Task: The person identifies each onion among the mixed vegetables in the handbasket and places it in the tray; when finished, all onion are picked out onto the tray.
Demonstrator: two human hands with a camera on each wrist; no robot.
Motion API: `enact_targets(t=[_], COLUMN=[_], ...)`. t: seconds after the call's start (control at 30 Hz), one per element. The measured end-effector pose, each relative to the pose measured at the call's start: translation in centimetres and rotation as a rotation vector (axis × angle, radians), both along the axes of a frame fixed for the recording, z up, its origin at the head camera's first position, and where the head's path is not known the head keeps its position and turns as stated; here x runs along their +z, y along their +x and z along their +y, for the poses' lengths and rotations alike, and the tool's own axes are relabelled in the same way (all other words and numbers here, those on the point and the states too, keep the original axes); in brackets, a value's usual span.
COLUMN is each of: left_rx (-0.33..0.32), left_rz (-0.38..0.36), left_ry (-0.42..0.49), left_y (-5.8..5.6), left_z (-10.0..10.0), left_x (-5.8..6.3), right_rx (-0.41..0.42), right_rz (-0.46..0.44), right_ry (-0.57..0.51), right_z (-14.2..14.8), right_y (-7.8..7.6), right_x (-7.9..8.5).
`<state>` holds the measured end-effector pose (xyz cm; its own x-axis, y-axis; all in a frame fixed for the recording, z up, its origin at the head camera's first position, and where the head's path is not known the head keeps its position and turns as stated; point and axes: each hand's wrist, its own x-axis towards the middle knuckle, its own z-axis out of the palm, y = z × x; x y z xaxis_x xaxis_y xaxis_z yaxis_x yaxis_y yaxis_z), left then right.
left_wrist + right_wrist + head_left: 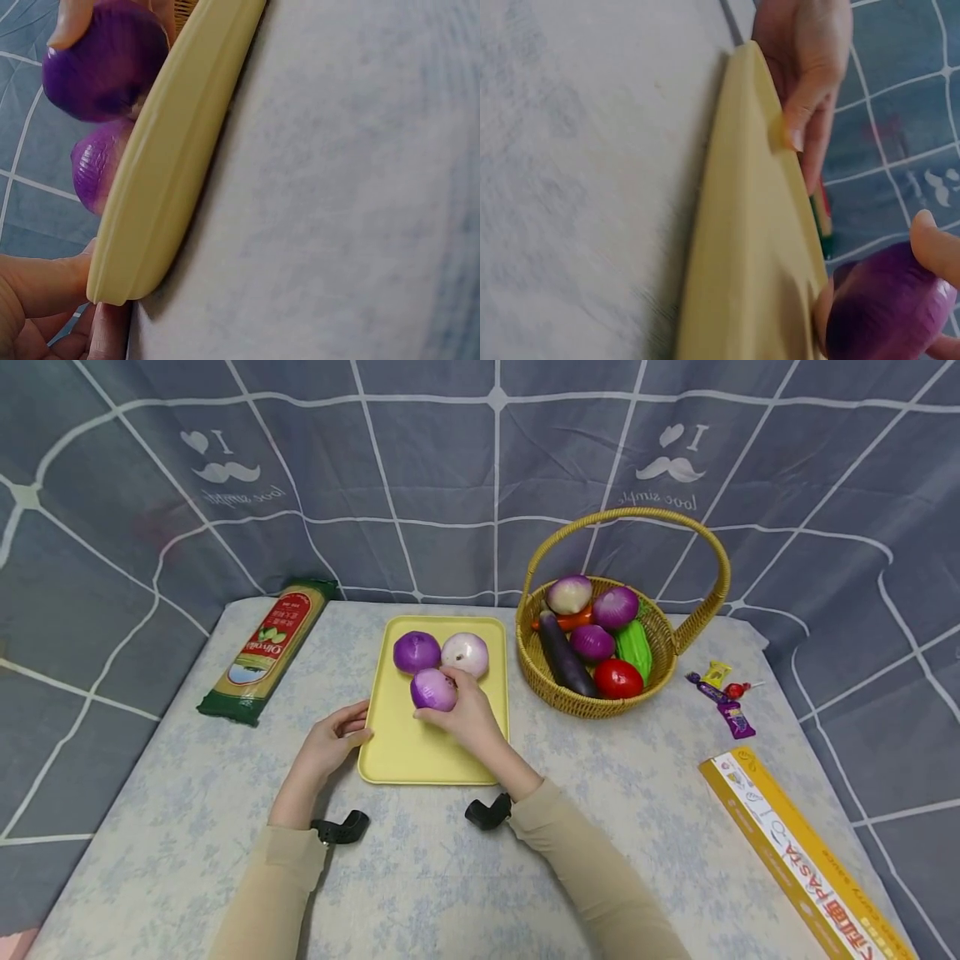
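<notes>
We see a grey-blue fabric [450,477] with white grid lines hanging in soft folds behind a tabletop [420,877] dressed in pale, blue-flowered cloth. Over the middle of a smooth yellow tray [412,756], round-cornered and low-rimmed, we find a glossy, rounded purple onion [432,691] in the grasp of the right hand [468,710], thumb and fingers on either side; we cannot tell whether it touches the tray. The left hand [326,743] grips the tray's left edge between thumb and fingers. Toward the tray's far edge we see a deep violet onion [414,652] and, beside it, a paler, shiny white onion [467,653].

Right of the tray, by the tabletop's far edge, we see a woven basket [592,706] with an arched handle, heaped with onions, a long sleek eggplant [567,662], a shiny red tomato [618,680] and a ridged green vegetable [634,652]. Small wrapped candies [733,718] lie near the right edge, and a long cardboard pasta box [810,860] slants toward the near right corner. Near the far left corner we see a flat, glossy green-and-red packet [268,652].
</notes>
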<state>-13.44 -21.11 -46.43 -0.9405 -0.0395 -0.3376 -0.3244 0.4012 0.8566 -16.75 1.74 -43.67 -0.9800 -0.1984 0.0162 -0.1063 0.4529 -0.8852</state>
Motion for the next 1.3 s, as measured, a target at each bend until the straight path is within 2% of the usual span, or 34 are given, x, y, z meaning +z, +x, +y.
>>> enact_targets(t=[0.27,0.67,0.93,1.3], left_rx=[0.005,0.004,0.004,0.006], left_rz=[-0.003,-0.001,0.001,-0.002], left_ry=[-0.007,0.001,0.0,-0.01], left_y=[0.0,0.2,0.0,0.0], left_z=[0.0,-0.1,0.1,0.0], left_x=[-0.2,0.0,0.2,0.0], right_rx=[0.054,0.021,-0.017,-0.028], right_rz=[0.063,0.064,0.097,0.095], right_ry=[0.073,0.079,0.086,0.085], right_z=[-1.1,-2.0,-2.2,-1.2], right_y=[0.3,-0.1,-0.1,0.6], right_x=[-0.6,-0.9,-1.0,0.2])
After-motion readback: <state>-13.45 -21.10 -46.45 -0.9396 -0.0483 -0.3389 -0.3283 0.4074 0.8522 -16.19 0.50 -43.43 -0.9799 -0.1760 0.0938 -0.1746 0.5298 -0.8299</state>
